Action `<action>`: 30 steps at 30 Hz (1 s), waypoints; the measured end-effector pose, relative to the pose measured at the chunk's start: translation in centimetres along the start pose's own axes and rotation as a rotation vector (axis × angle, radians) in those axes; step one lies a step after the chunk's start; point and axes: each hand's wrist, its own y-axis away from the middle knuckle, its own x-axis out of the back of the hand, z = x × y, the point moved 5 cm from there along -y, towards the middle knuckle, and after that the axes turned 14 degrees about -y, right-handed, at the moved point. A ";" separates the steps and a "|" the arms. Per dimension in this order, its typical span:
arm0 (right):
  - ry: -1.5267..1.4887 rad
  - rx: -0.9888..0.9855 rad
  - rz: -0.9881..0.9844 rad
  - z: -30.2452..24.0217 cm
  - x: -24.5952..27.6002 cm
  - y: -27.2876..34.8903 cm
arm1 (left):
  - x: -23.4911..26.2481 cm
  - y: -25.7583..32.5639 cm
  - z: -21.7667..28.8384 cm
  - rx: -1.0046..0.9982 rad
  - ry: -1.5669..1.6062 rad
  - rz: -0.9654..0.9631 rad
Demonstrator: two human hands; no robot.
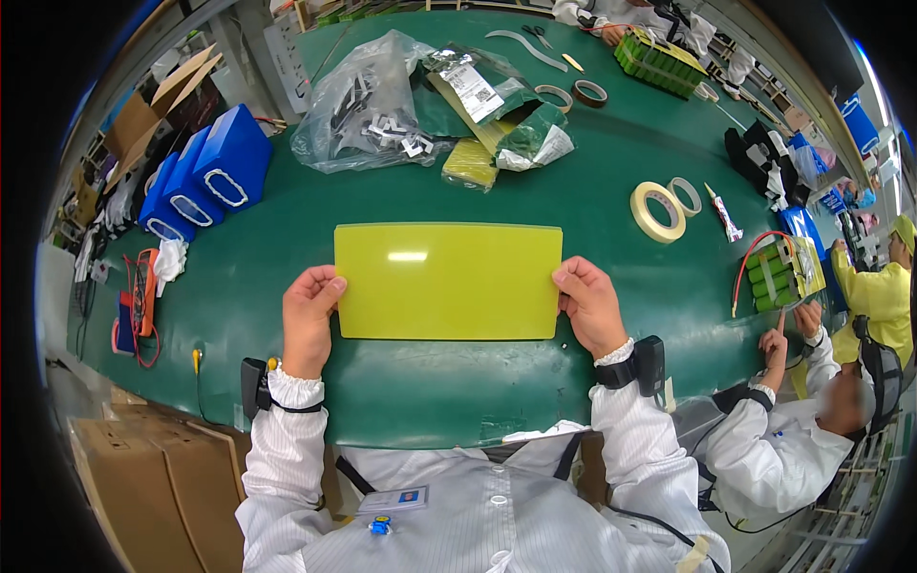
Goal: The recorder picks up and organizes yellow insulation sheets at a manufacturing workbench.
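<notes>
A flat, glossy yellow-green rectangular sheet [447,286] is held level in front of me, over the near part of the green table. My left hand [310,320] pinches its left edge between thumb and fingers. At the opposite edge, my right hand [590,304] grips it the same way. A bright light reflects off the sheet's upper left area. Both wrists carry black strapped devices over white sleeves. Beyond the sheet lies a small wrapped yellow stack [470,164], beside a torn green package [530,134].
Blue box-shaped packs [232,158] stand at the left, near an orange-cased meter [145,286]. A clear bag of metal strips [358,105] lies at the back. Tape rolls [657,212] and a tube [731,224] are at the right, where a co-worker [793,439] handles a green battery pack [778,272].
</notes>
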 end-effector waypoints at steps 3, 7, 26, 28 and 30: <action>-0.012 0.020 0.037 -0.3 -0.2 0.2 | -0.2 -0.3 -0.3 -0.003 -0.012 -0.009; 0.005 0.028 0.009 -0.6 1.1 0.4 | -0.6 -1.3 -1.2 -0.052 -0.080 -0.013; -0.070 -0.011 -0.075 -0.4 -0.1 0.0 | -0.3 -0.8 -0.5 -0.083 -0.031 -0.100; -0.065 -0.010 -0.064 -0.1 0.0 -0.1 | -0.7 -0.5 -0.1 -0.080 -0.013 -0.083; -0.072 0.000 -0.064 0.2 -0.1 -0.4 | -0.3 -0.5 -0.2 -0.083 -0.024 -0.084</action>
